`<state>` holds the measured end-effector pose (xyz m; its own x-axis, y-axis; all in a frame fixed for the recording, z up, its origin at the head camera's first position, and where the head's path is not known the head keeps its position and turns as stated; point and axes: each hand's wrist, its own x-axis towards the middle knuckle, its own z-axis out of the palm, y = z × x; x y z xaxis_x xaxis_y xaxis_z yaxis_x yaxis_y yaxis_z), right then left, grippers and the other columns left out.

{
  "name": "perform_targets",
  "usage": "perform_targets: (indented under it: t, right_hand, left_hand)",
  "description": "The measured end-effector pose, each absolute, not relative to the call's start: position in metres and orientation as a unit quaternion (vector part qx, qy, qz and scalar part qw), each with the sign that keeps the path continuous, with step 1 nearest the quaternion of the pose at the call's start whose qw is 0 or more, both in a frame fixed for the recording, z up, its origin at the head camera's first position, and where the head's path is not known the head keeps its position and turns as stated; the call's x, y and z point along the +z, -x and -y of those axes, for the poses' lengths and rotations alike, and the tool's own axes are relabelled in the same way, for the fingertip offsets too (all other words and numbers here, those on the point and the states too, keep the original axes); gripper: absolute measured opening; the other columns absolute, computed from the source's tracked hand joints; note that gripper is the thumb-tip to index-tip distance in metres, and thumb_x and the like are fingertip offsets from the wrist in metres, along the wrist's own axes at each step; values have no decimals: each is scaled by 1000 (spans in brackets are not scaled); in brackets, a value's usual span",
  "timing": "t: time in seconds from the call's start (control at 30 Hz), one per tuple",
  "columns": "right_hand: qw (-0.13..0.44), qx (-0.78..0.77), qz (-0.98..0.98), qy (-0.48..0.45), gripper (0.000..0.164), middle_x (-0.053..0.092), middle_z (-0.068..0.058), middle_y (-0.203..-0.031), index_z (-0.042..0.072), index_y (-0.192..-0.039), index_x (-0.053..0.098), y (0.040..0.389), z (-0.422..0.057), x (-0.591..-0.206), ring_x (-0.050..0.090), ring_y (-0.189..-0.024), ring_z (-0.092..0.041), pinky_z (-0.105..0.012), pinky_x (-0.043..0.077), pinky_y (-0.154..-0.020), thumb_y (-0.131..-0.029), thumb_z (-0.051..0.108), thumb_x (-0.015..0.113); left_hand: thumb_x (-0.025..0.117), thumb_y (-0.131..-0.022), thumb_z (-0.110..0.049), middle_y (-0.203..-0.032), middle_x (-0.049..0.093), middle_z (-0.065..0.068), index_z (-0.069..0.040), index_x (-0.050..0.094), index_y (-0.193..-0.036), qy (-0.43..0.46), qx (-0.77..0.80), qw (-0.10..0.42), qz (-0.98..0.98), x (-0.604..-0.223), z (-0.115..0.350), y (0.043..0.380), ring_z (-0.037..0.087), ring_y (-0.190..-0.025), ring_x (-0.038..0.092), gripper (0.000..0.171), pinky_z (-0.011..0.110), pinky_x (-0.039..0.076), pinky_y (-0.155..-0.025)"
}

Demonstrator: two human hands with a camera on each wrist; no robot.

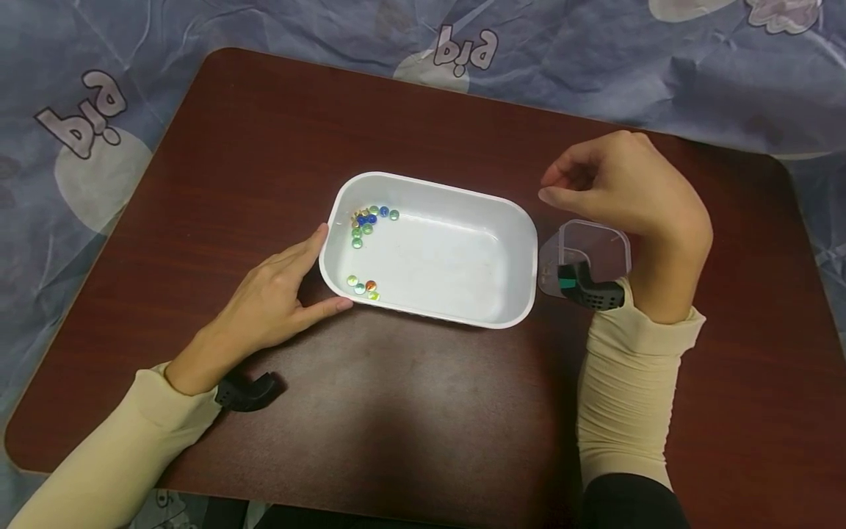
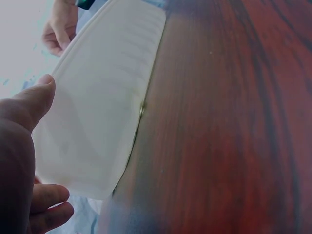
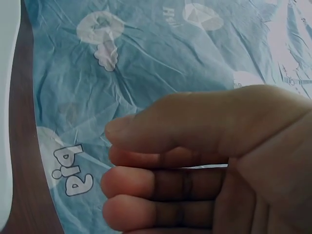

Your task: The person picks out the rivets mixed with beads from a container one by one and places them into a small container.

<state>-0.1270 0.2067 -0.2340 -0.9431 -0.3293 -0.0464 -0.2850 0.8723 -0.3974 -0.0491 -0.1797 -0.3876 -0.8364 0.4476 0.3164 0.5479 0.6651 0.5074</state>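
Note:
A white rectangular tray [image 1: 449, 257] lies in mid-table in the head view. Blue, green and amber glass marbles [image 1: 367, 220] cluster in its far left corner; several more marbles [image 1: 360, 287] lie near its near left corner. My left hand [image 1: 271, 294] touches the tray's left end, thumb at the near wall and fingers along the side. Above and behind a clear plastic cup [image 1: 601, 250] hovers my right hand [image 1: 634, 187], fingers loosely bent. In the right wrist view its thumb [image 3: 165, 122] lies over the fingers, and nothing shows between them. My right wrist partly hides the cup.
The brown wooden table [image 1: 410, 411] has rounded corners. Blue-grey printed cloth [image 1: 297, 29] surrounds it at the back and sides. A black wrist device [image 1: 247, 391] sits under my left wrist, and another wrist device [image 1: 588, 286] overlaps the cup in the head view.

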Motion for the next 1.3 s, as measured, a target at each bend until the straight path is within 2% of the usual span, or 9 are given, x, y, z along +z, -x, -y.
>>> perform_targets:
  t: [0.27, 0.5, 0.8, 1.07, 1.3]
  right_hand:
    - [33, -202, -963, 177, 12, 71, 2, -81, 13, -95, 77, 131, -198, -236, 53, -64, -11, -19, 38, -57, -89, 21, 71]
    - [26, -212, -956, 203, 12, 68, -1, -78, 10, -94, 77, 141, -181, -242, 51, -64, -14, -21, 38, -58, -90, 20, 70]
    - [27, -236, -941, 241, 10, 65, -1, -72, 8, -92, 76, 153, -148, -245, 52, -63, -15, -19, 38, -59, -89, 13, 68]
    - [37, -210, -938, 272, 11, 64, -3, -73, 8, -87, 74, 165, -122, -245, 52, -64, -14, -25, 41, -62, -89, 12, 64]
    - [45, -218, -930, 294, 14, 65, -4, -74, 8, -87, 74, 173, -96, -247, 53, -66, -14, -24, 41, -64, -89, 10, 61]
  left_hand:
    - [60, -88, -66, -143, 49, 25, 1, 32, -152, 273, -304, 82, 909, -388, 179, 49, 39, -127, 52, 97, 56, 43, -100]
    - [54, -88, -70, -143, 49, 25, 2, 32, -152, 274, -307, 82, 908, -388, 179, 49, 38, -128, 52, 98, 56, 43, -100]
    - [64, -88, -62, -144, 48, 24, 1, 31, -153, 273, -307, 83, 908, -387, 179, 49, 38, -128, 51, 96, 56, 43, -101]
    - [43, -88, -75, -142, 49, 26, 3, 33, -151, 279, -307, 93, 905, -388, 179, 49, 39, -128, 52, 101, 56, 43, -101]
    - [42, -88, -75, -142, 49, 26, 3, 33, -151, 276, -309, 93, 905, -389, 178, 49, 39, -127, 52, 101, 56, 43, -100]
